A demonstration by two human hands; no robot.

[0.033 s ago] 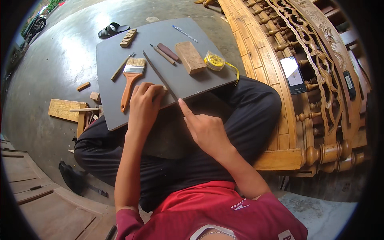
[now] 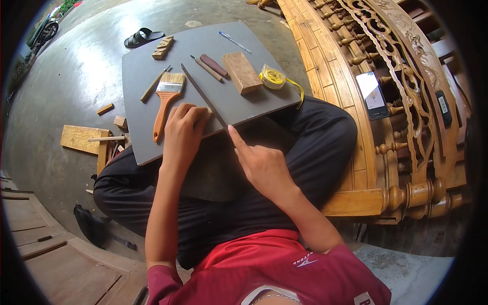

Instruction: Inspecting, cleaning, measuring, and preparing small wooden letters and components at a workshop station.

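My left hand (image 2: 183,124) is curled near the front edge of a grey board (image 2: 147,68), closed on a small light wooden piece (image 2: 208,111), mostly hidden by the fingers. My right hand (image 2: 259,165) grips the near end of a long, thin, dark blade-like tool (image 2: 201,93), index finger along it; its handle is hidden. Beside my left hand lies a wide paintbrush (image 2: 165,104). On the board also lie a slim tool (image 2: 154,85), two more sticks (image 2: 210,70), a wooden block (image 2: 241,72), a yellow tape measure (image 2: 272,76), a pen (image 2: 234,41) and a carved wooden piece (image 2: 162,48).
My crossed legs (image 2: 325,147) are under the board. A carved wooden bench (image 2: 345,132) stands at right, bearing a phone (image 2: 372,96) and a dark device (image 2: 444,109). Wood offcuts (image 2: 81,138) and a sandal (image 2: 144,38) lie on the floor. A motorbike (image 2: 46,33) is at top left.
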